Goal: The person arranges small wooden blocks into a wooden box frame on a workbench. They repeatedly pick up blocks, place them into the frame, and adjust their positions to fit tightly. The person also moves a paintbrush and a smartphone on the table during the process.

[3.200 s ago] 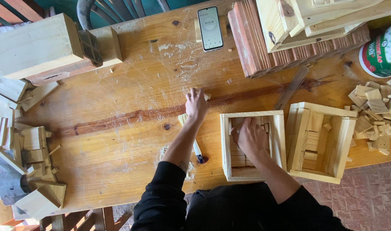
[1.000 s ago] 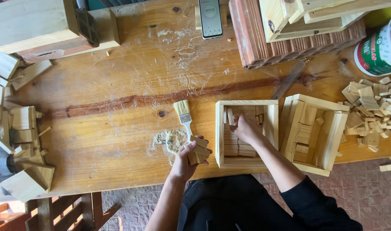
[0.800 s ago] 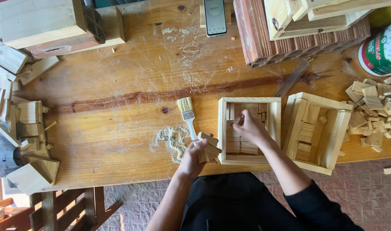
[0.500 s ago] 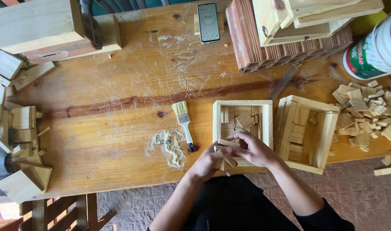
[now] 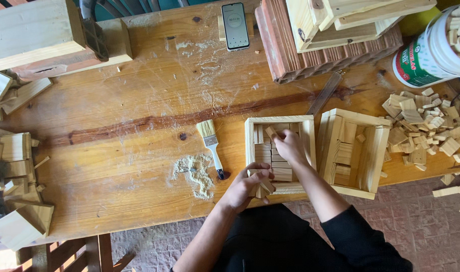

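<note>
At the near edge of the table [image 5: 114,201], which is worn, scratched plank wood with a dark red grain streak, my left hand [image 5: 242,187] has its fingers curled tight around a small bundle of wood blocks [image 5: 261,187], short pale rectangular offcuts, held just at the near left corner of the open wooden box [image 5: 280,153]. My right hand [image 5: 289,147] is inside that box, fingers pinched on a single small block [image 5: 271,133] near its far wall. The box is square, of light unfinished pine, and its floor is partly lined with flat blocks laid in rows. Just beside it on the right stands a second wooden box [image 5: 353,151], tilted, with a few loose blocks inside. To the left of the first box lies a paintbrush [image 5: 211,146] with pale bristles, next to a patch of sawdust [image 5: 195,174]. At the right edge sits a loose heap of offcuts [image 5: 424,128]. Beyond it, at the far right corner, a white plastic bucket [image 5: 434,50] holds more offcuts. Along the far edge lie a phone [image 5: 235,25], a ribbed reddish slab [image 5: 290,55] bearing pine frames, and, at the far left corner, a large pine block [image 5: 33,30].
</note>
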